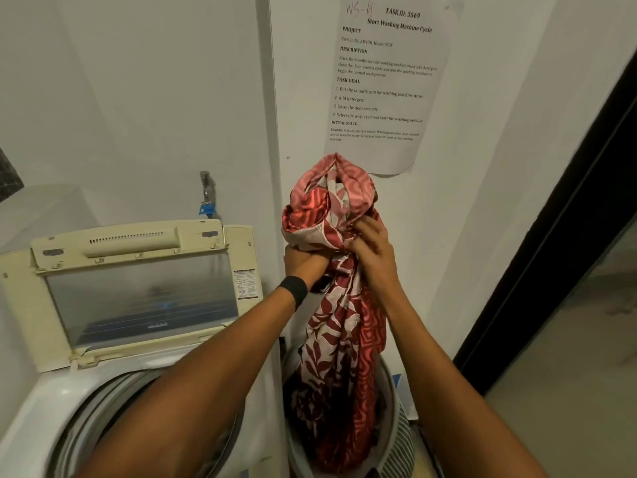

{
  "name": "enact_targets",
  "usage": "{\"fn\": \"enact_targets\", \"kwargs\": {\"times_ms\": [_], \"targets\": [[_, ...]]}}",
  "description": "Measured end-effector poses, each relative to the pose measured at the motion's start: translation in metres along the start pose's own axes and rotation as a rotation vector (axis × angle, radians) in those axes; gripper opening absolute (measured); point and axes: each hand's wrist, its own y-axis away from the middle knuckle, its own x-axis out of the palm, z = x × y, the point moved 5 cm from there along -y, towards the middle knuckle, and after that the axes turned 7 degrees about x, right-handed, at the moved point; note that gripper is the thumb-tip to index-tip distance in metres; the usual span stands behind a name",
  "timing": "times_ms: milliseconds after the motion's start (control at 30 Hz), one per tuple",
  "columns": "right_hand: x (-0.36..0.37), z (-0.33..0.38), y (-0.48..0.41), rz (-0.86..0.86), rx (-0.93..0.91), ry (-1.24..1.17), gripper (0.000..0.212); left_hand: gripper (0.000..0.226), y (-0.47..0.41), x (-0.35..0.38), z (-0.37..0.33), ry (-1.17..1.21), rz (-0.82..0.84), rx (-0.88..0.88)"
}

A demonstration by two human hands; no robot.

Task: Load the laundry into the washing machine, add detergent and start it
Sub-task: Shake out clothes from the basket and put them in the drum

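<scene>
Both hands clutch the long red, pink and white patterned cloth (339, 339) at one bunched neck. The left hand (305, 260) is fisted round it and the right hand (374, 251) is curled over the folds. Held high, its tail hangs into the grey slatted plastic laundry basket (401, 432), probably so it clears the rim before going left into the white top-loading washing machine (41, 401), whose cream lid (138, 298) stands open.

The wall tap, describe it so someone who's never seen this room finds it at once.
Find the cream washing machine lid, raised open on the left. Just above its top right corner, a small metal tap sticks out of the white wall. Its blue fitting underneath sets it apart.
</scene>
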Motion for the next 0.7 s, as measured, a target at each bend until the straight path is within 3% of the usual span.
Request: {"fn": "enact_targets", "kwargs": {"times_ms": [100,133,200,233,300,367,433,533,600,700], "targets": [[-0.001,-0.035,0.027,-0.084,0.032,0.121,0.09,0.023,-0.002,-0.003,-0.002,-0.007,-0.016,-0.035],[0.001,-0.061,0.032,-0.055,0.134,0.114,0.102,0.027,-0.004,-0.005,-0.003,0.011,-0.013,-0.023],[0.006,-0.115,0.046,0.058,0.345,0.232,0.114,0.057,-0.009,-0.01,-0.007,0.024,-0.004,0.007],[0.008,-0.137,0.053,0.123,0.411,0.283,0.109,0.065,-0.011,-0.013,-0.011,0.025,-0.009,0.028],[0.008,-0.143,0.062,0.197,0.447,0.31,0.057,0.064,-0.017,-0.02,-0.017,-0.027,-0.028,0.051],[0.001,-0.122,0.053,0.119,0.38,0.268,0.016,0.056,-0.025,-0.031,-0.017,-0.083,-0.071,0.057],[-0.016,-0.078,0.039,-0.079,0.235,0.153,0.012,0.04,-0.029,-0.043,-0.017,-0.138,-0.117,0.067],[-0.043,-0.008,0.012,-0.321,0.01,-0.145,0.028,0.023,-0.027,-0.048,-0.012,-0.304,-0.094,0.157],[-0.047,0.024,-0.009,-0.317,-0.035,-0.292,0.038,0.017,-0.023,-0.042,-0.009,-0.383,-0.051,0.195],[-0.029,0.037,-0.031,-0.255,-0.002,-0.366,0.029,0.005,-0.017,-0.029,-0.018,-0.375,0.131,0.196]]}}
